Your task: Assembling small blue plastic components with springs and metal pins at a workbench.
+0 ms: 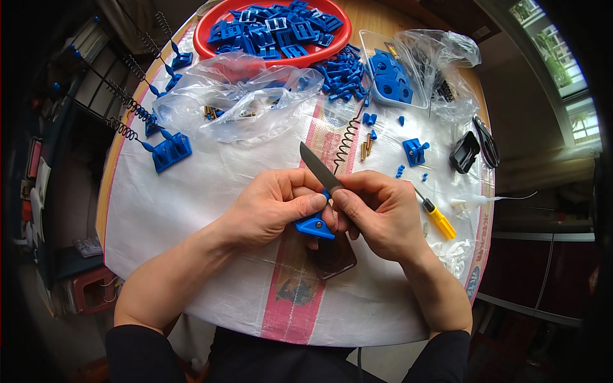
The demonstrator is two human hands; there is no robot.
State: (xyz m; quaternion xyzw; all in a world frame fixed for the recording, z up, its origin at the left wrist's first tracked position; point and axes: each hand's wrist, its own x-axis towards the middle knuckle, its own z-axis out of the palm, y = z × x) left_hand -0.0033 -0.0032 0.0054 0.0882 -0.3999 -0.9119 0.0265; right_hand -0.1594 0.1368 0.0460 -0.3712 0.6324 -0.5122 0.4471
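Observation:
My left hand (278, 205) is closed around a blue plastic part (314, 227), its thumb and fingers pinching the piece near the middle of the table. Close against it, my right hand (381, 214) grips a knife (317, 165) whose dark grey blade points up and to the left. The blade passes over the top of the blue part; my fingers hide the knife's handle and whether the edge touches the plastic. A black coiled cord (345, 143) runs up from behind the hands. Beneath them lies a dark, flat, phone-like object (337, 260), partly covered.
A red basin (348, 39) of blue plastic pieces stands at the back, beside a pile of small blue parts (343, 75) and a clear tray (418, 102). A yellow-handled screwdriver (440, 223) lies right. Blue holders with coiled cords (167, 152) hang along the left edge.

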